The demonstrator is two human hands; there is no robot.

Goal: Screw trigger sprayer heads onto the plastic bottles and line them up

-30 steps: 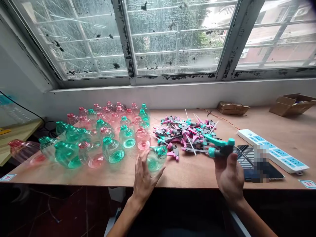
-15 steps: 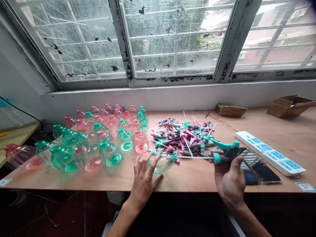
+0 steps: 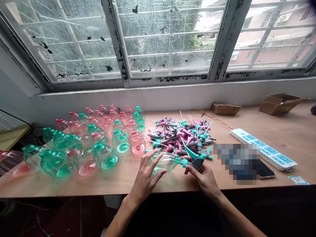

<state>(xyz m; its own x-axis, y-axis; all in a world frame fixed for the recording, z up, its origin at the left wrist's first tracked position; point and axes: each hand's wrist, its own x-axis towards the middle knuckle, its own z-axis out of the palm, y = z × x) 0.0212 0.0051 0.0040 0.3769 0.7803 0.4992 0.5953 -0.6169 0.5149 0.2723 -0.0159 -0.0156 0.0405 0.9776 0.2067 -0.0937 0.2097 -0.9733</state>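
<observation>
A clear green-tinted bottle (image 3: 166, 163) lies on its side near the front edge of the wooden table (image 3: 291, 131), neck pointing right. My left hand (image 3: 145, 176) rests on its body with fingers spread over it. My right hand (image 3: 203, 176) pinches a teal and grey trigger sprayer head (image 3: 195, 159) whose collar meets the bottle's neck. Behind them lies a pile of pink and teal sprayer heads (image 3: 181, 135) with white dip tubes.
Several empty green and pink bottles (image 3: 98, 141) fill the table's left half. A white power strip (image 3: 263, 148) and a blurred dark flat object (image 3: 243, 163) lie at right. Two cardboard boxes (image 3: 280, 102) sit by the wall under the window.
My right hand has carried the sprayer head down and left from mid-air to the bottle's neck. The bottle has tipped onto its side under my left hand. The view shifted slightly.
</observation>
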